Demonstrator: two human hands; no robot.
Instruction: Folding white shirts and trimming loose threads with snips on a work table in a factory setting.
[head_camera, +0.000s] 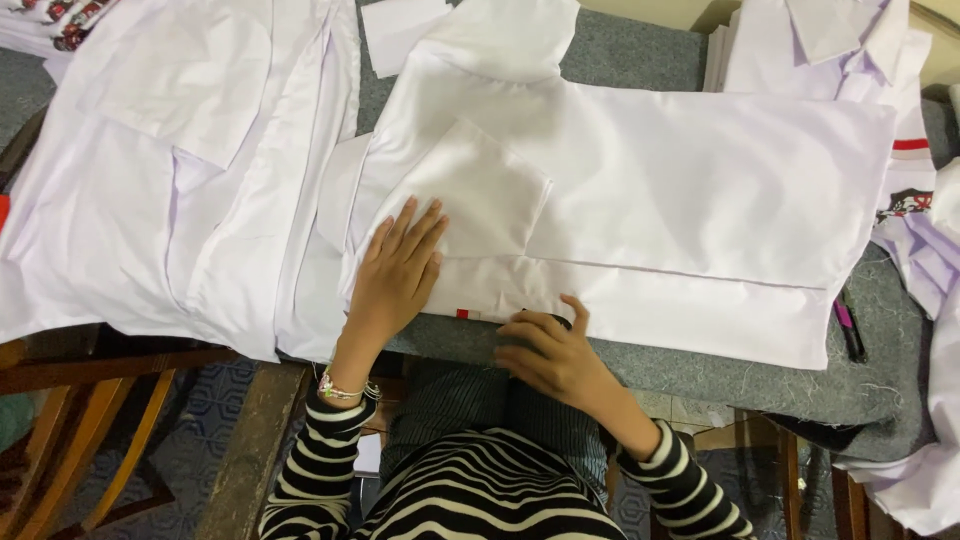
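A white shirt panel lies flat on a grey felt table, with a white pocket piece on its left part. My left hand rests flat, fingers together, on the lower corner of the pocket piece. At the panel's near edge my right hand has curled fingers pinching the fabric hem. A small red mark shows at the hem between the hands. Both sleeves are black and white striped, and a bead bracelet circles the left wrist.
More white shirt pieces are stacked to the left, and another pile sits at the far right. A dark pen lies on the felt at the right. Wooden chair parts stand below the left edge.
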